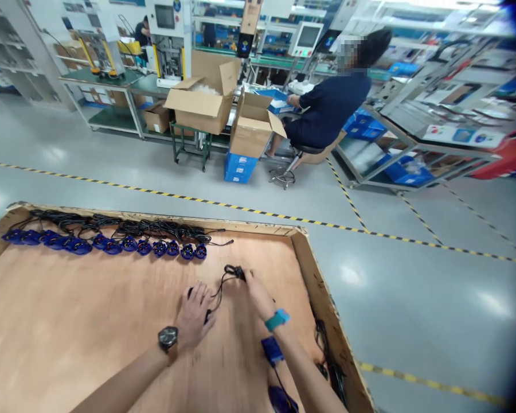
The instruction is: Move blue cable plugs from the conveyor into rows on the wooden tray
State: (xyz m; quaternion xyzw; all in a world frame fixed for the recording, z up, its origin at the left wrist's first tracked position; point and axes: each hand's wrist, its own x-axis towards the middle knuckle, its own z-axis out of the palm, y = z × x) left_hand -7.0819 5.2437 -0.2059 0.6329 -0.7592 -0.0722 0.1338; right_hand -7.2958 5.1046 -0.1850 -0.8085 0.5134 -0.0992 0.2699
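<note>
Black cable (pixel 223 279) lies near the middle of the wooden tabletop (pixel 69 321), its coiled end pinched in the right hand (pixel 254 289) at about two o'clock from the left hand (pixel 193 314). That left hand presses flat, fingers spread, on the cable's other end. At eleven o'clock, a row of blue parts (pixel 107 244) with black wires lines the far edge.

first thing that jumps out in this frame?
The row of blue parts with black cables along the far edge of the plywood tray. Nearer, the left hand presses flat and the right hand pinches a black cable bundle. Beyond the floor tape, a seated person works among open cartons.
</note>
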